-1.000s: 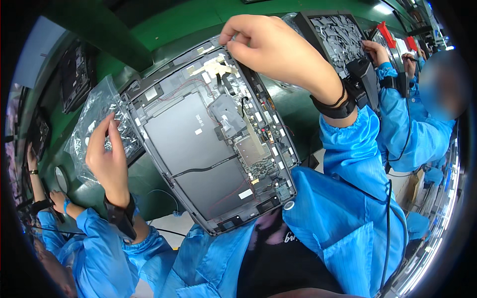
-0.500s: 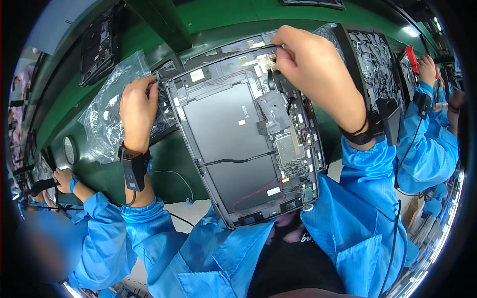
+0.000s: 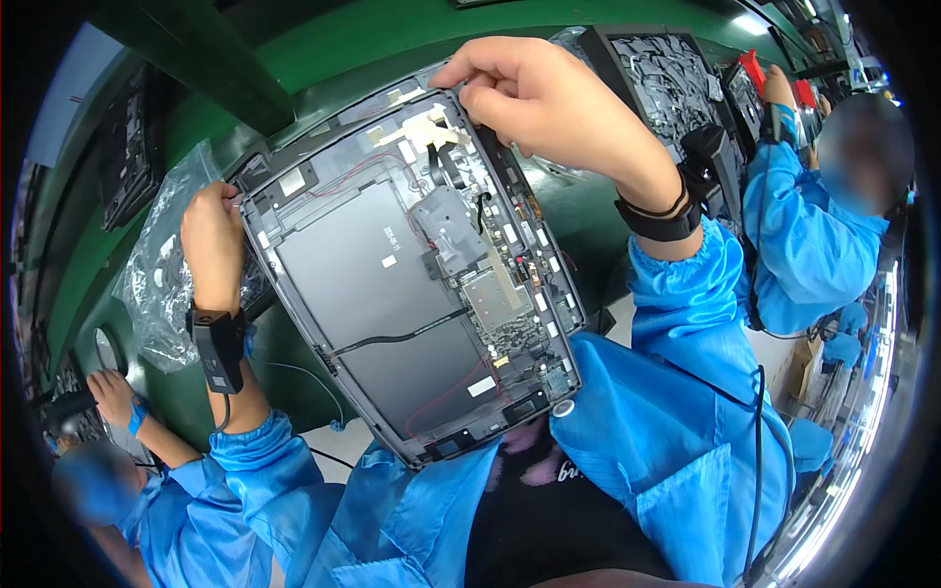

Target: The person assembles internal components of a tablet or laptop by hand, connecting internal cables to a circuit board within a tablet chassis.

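Observation:
An opened tablet-like device (image 3: 338, 274) lies tilted before me, its near edge against my body. Inside it show a large grey battery (image 3: 343, 284), a circuit board (image 3: 500, 299) down the right side, thin red wires and a black cable across the battery. Cream tape (image 3: 429, 127) sits near the far right corner. My left hand (image 3: 213, 250) is closed on the far left corner, its fingertips partly hidden. At the far right corner, beside the tape, my right hand (image 3: 549, 103) grips the edge between thumb and bent fingers.
Clear plastic bags (image 3: 162, 294) lie left on the green bench (image 3: 284, 387). A black tray (image 3: 652, 83) of dark parts stands at the back right. Another device (image 3: 132, 147) rests far left. Co-workers in blue sit on both sides, and a green post (image 3: 211, 59) rises behind.
The whole scene has shifted left in the picture as the view turned. My right thumb has come away from the cream tape to the device's edge, and more of the tape shows.

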Tool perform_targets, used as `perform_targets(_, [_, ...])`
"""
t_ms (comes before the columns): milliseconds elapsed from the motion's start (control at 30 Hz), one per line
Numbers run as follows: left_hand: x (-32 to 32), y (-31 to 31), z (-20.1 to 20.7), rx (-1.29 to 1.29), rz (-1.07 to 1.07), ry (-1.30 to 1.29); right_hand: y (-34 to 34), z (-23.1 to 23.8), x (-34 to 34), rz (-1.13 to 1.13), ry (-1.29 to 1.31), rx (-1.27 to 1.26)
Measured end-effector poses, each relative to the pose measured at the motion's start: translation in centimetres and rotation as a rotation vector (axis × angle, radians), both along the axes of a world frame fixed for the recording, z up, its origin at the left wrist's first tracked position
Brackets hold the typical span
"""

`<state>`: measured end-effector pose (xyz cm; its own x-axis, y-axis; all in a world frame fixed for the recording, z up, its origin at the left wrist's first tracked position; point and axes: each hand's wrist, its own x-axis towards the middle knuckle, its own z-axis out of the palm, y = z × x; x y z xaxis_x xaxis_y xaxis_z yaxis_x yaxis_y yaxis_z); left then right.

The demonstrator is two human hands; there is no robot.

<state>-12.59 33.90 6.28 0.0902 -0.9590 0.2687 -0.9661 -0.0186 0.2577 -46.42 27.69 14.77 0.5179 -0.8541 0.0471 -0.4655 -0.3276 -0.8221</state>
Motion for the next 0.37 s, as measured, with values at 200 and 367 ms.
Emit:
perform_targets(200, [0.1, -0.2, 0.0, 0.041, 0.027, 0.063, 0.5, -0.2, 1.0, -0.033, 0.072, -0.304])
perform_targets(367, [0.0, -0.5, -0.5, 0.067, 0.057, 0.162, 0.9, -1.5, 2.1, -0.091, 0.262, -0.642])
